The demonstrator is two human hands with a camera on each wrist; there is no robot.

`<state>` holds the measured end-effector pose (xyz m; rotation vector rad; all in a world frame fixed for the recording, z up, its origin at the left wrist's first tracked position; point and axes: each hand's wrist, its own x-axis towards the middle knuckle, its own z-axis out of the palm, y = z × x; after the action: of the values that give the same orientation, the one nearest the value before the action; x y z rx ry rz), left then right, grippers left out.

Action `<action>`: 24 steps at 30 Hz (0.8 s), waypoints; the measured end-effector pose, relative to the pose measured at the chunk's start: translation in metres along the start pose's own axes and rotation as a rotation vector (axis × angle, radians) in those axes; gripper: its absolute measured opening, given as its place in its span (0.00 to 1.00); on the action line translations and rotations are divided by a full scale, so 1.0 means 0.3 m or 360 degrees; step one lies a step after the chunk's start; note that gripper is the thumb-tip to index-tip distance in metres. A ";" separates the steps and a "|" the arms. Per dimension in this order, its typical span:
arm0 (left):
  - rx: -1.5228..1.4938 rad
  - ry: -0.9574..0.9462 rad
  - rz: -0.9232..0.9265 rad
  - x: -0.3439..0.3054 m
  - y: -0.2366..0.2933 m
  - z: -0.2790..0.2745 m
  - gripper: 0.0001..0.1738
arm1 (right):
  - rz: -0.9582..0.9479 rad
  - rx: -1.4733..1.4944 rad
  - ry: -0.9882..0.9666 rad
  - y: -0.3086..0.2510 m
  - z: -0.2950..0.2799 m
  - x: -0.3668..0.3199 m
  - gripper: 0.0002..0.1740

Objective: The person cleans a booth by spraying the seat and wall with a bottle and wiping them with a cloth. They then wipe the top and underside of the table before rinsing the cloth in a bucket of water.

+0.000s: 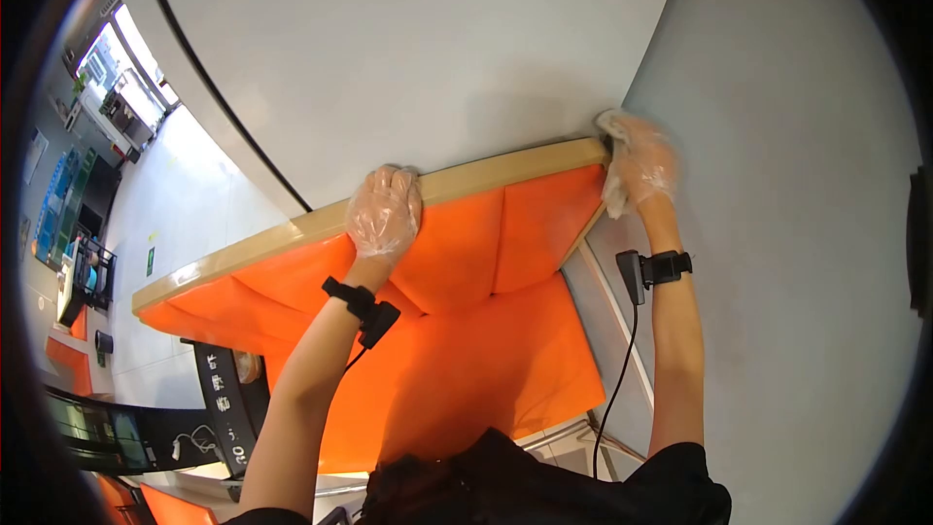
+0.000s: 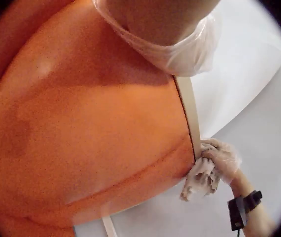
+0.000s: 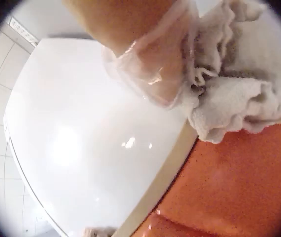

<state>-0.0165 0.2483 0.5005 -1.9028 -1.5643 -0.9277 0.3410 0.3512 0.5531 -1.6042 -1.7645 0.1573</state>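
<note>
A crumpled pale cloth [image 3: 249,98] is gripped by my right hand [image 1: 646,160], which wears a clear plastic glove. Hand and cloth are at the right end of the seat back's tan top edge [image 1: 505,165], in the corner by the grey wall. My left hand [image 1: 384,214], gloved the same way, rests flat over that edge with its fingers toward the white panel. Below it spreads the orange padded seat back [image 1: 447,253]. In the left wrist view the cloth [image 2: 200,177] hangs down from the right hand beside the seat's corner.
Behind the seat back rises a large white panel [image 1: 418,49]. The grey wall [image 1: 797,233] borders the right side. An orange seat cushion [image 1: 466,369] lies close in front of the body. Tiled floor [image 1: 194,185] and a black sign with white characters [image 1: 224,399] are at left.
</note>
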 end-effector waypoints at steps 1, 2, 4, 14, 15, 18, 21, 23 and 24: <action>-0.0005 0.0009 0.0015 -0.003 -0.002 -0.002 0.10 | 0.0084 0.0190 -0.0322 -0.012 0.003 0.001 0.20; -0.0002 0.0004 0.0001 -0.008 -0.004 -0.004 0.10 | 0.0078 0.0186 -0.0336 -0.035 0.024 0.001 0.20; 0.0038 -0.0005 0.0015 -0.010 -0.011 0.004 0.10 | 0.0864 0.0520 -0.0832 -0.163 0.084 -0.009 0.21; -0.0702 0.0132 -0.0397 -0.045 0.008 -0.104 0.08 | -0.1120 -0.0258 -0.0239 -0.466 0.282 -0.282 0.29; -0.0685 0.0054 -0.0398 -0.099 -0.012 -0.171 0.10 | -0.1158 0.0004 -0.0231 -0.438 0.230 -0.283 0.32; -0.0730 -0.0037 -0.0476 -0.302 -0.099 -0.355 0.12 | -0.0553 -0.0760 -0.0435 -0.203 0.260 -0.170 0.26; -0.0596 -0.0247 -0.0740 -0.578 -0.179 -0.474 0.09 | -0.0466 -0.0622 0.0145 -0.117 0.168 -0.111 0.14; -0.0706 -0.0292 -0.1024 -0.748 -0.202 -0.526 0.07 | -0.0365 -0.0657 -0.0031 -0.223 0.122 -0.127 0.13; -0.0828 -0.0339 -0.1290 -0.812 -0.198 -0.538 0.06 | -0.0247 -0.0699 -0.0193 -0.267 0.102 -0.134 0.12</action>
<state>-0.1306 -0.0135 0.4147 -1.6997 -2.4946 -1.6313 0.2562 0.3093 0.5573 -1.7755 -2.1155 -0.2278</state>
